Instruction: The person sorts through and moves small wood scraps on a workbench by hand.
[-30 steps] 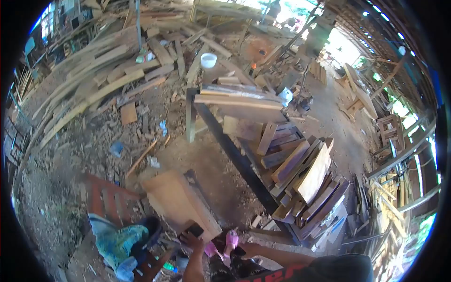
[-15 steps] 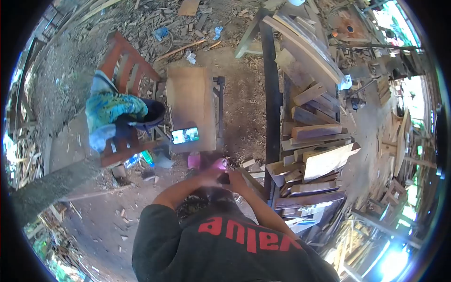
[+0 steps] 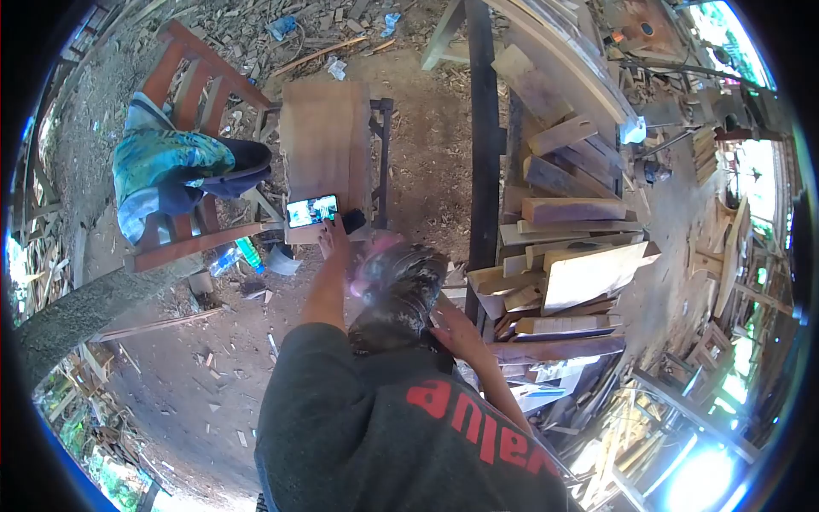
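Observation:
A phone (image 3: 300,213) with a lit screen lies near the close end of a brown wooden board (image 3: 324,145). My left hand (image 3: 334,235) reaches to it, fingers stretched out at the screen's lower right edge. Just right of that hand, a small dark object (image 3: 353,222) rests at the board's edge; its kind is unclear. My right hand (image 3: 457,333) is low beside my patterned clothing (image 3: 401,290), fingers apart, with nothing seen in it.
A reddish wooden chair (image 3: 192,94) draped with colourful cloth (image 3: 162,162) stands left of the board. Stacked timber offcuts (image 3: 572,209) lie right of a dark beam (image 3: 484,171). A green bottle (image 3: 250,254) is on the littered ground. A grey trunk-like pole (image 3: 94,299) crosses the left.
My hands, together around a dark object before, are now apart. The left has moved forward to the phone; the right has drawn back. A dark object now shows on the board.

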A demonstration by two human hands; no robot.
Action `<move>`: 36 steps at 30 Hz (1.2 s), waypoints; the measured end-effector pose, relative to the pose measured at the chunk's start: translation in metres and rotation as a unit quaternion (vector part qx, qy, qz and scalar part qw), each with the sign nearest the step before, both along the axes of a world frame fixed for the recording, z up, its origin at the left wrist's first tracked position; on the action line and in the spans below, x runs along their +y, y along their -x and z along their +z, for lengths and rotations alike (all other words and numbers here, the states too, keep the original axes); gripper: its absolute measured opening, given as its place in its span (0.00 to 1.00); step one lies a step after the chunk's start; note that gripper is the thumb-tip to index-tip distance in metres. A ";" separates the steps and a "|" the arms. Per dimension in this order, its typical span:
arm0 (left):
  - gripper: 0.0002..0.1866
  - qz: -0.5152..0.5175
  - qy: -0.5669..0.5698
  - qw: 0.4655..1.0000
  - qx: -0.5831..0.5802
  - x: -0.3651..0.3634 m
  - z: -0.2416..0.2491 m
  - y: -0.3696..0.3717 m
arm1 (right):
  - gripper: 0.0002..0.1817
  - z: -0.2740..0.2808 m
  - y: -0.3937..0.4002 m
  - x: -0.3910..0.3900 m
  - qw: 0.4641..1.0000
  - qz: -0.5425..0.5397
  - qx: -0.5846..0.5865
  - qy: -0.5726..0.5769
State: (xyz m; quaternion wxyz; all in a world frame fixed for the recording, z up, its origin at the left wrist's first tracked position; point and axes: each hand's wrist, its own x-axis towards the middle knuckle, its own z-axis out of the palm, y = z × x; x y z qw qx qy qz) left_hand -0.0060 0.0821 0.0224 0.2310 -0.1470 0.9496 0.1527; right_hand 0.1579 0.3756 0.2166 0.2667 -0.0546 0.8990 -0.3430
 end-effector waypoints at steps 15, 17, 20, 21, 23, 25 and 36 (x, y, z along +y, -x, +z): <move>0.30 -0.251 -0.058 0.952 -0.167 0.023 -0.027 0.090 | 0.21 0.146 0.029 0.038 0.882 -0.348 -0.027 0.315; 0.28 -0.278 -0.077 0.944 -0.162 0.035 -0.019 0.139 | 0.20 0.137 0.047 0.044 0.827 -0.387 -0.007 0.408; 0.22 -0.303 -0.139 0.942 -0.042 0.060 -0.037 0.196 | 0.20 0.151 0.100 0.053 0.790 -0.415 0.053 0.448; 0.20 -0.281 -0.175 0.943 -0.039 0.089 0.006 0.224 | 0.20 0.151 0.120 0.056 0.781 -0.430 0.064 0.448; 0.18 -0.276 -0.211 0.937 -0.041 0.128 0.090 0.267 | 0.19 0.147 0.165 0.060 0.786 -0.460 0.031 0.411; 0.15 -0.285 -0.264 0.919 0.072 0.158 0.122 0.307 | 0.19 0.145 0.210 0.064 0.829 -0.486 0.051 0.273; 0.15 -0.375 -0.652 0.542 0.376 0.334 0.461 0.465 | 0.18 0.157 0.338 0.088 0.862 -0.505 0.023 -0.029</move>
